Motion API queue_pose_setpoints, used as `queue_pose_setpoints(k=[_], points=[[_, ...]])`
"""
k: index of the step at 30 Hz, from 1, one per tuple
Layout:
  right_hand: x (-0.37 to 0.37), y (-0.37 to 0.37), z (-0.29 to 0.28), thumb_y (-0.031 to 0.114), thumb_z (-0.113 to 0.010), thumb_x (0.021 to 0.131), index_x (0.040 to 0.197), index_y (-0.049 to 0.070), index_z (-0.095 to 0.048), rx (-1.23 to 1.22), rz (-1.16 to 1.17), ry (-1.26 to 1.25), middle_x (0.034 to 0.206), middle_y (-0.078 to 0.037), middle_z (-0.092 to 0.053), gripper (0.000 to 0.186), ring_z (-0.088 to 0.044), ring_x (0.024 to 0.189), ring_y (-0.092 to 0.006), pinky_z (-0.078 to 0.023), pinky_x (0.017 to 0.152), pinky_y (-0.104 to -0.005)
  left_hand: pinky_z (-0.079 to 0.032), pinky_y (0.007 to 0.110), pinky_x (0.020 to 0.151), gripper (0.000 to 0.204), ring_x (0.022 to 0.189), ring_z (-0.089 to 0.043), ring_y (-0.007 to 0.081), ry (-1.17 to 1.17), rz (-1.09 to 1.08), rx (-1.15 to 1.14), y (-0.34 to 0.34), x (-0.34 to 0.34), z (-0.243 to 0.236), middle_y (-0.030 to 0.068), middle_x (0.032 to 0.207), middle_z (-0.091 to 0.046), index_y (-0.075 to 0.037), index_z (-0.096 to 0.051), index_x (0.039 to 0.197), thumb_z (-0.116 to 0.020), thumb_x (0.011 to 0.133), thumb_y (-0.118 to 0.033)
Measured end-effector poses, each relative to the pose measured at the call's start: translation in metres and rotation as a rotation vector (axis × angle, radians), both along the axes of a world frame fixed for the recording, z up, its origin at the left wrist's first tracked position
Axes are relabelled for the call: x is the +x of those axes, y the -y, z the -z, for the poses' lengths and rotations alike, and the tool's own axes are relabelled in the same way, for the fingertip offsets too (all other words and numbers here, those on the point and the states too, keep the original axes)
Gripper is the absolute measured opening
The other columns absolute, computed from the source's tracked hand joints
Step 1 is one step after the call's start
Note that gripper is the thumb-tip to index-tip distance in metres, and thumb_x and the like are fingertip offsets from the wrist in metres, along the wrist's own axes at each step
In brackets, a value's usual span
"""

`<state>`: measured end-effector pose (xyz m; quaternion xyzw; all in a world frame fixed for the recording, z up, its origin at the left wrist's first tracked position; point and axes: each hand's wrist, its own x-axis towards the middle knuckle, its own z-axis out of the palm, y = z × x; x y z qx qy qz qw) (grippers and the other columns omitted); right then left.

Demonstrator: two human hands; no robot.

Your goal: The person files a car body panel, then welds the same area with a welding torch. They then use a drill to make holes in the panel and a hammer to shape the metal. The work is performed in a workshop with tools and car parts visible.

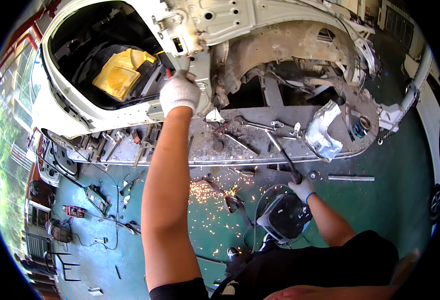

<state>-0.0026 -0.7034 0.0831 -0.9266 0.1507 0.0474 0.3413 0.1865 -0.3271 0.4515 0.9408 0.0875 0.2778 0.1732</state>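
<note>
My left hand (180,94), in a white knitted glove, is closed against the sill of a stripped white car body (150,119). A short grey piece and a bit of red show beside its fingers; what it holds is mostly hidden. Lower and to the right, my gloved right hand (302,191) grips a long tool (288,162) with a dark handle and a thin light shaft. The shaft points up and left over the grey platform edge. A dark cable or hose loops close to this hand. Orange sparks (212,200) scatter over the green floor between my arms.
On the grey platform (290,114) lie hand tools, clamps (277,124) and a silvery bent panel (325,131). Yellow padding (122,74) sits inside the car. A black-topped stool-like object (286,216) stands below my right hand. Cables and equipment (97,200) cover the left floor.
</note>
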Motion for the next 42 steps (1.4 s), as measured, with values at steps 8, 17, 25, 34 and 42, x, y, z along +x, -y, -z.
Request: queue_pose_setpoints(k=[8,17,25,34,42], points=[[-0.121,0.058,0.109,0.031,-0.078,0.082,0.118,0.015,-0.069,0.009,-0.026,0.024,0.11,-0.017,-0.075,0.04,-0.07,0.104,-0.04,-0.057,0.087,-0.0474,-0.057,0.043,0.085,0.029,0.096,-0.073,0.0406,0.168,0.183,-0.264,-0.044,-0.063,0.159,0.025,0.102,-0.073,-0.008,-0.073,0.116,-0.062,0.097,-0.028],[-0.225,0.074,0.147,-0.001,-0.074,0.086,0.125,0.004,-0.064,0.184,0.107,-0.037,0.108,-0.009,-0.075,0.041,-0.07,0.098,-0.0159,-0.055,0.088,-0.0316,-0.056,0.045,0.085,0.02,0.11,-0.068,0.0316,-1.477,0.064,0.281,-0.136,-0.425,0.494,0.0135,0.117,-0.072,-0.013,-0.07,0.105,-0.061,0.095,-0.026],[-0.156,-0.016,0.097,0.011,-0.069,0.083,0.112,0.018,-0.07,-0.318,0.012,-0.005,0.093,-0.014,-0.066,0.029,-0.064,0.097,-0.0382,-0.052,0.089,-0.0497,-0.054,0.045,0.074,0.013,0.095,-0.067,0.0298,-1.56,-0.375,-0.868,-0.243,-0.493,0.561,0.0097,0.108,-0.069,-0.018,-0.066,0.106,-0.066,0.094,-0.024],[-0.028,-0.227,0.018,0.027,-0.07,0.083,0.108,0.022,-0.076,-0.295,0.067,0.018,0.1,-0.01,-0.074,0.026,-0.071,0.102,-0.0326,-0.041,0.093,-0.0785,-0.05,0.046,0.06,0.018,0.078,-0.065,0.0277,-1.413,-0.356,-1.115,-0.444,-0.235,0.613,0.0054,0.098,-0.066,-0.024,-0.061,0.106,-0.072,0.092,-0.021],[-0.025,-0.348,0.026,0.035,-0.076,0.082,0.116,0.016,-0.074,0.017,0.31,0.101,0.106,-0.012,-0.074,0.039,-0.07,0.104,-0.035,-0.053,0.093,-0.0457,-0.054,0.029,0.089,0.049,0.106,-0.065,0.0205,-0.722,0.537,-1.831,-0.427,0.018,0.424,0.0165,0.125,-0.067,0.007,-0.054,0.141,-0.061,0.102,-0.021]])
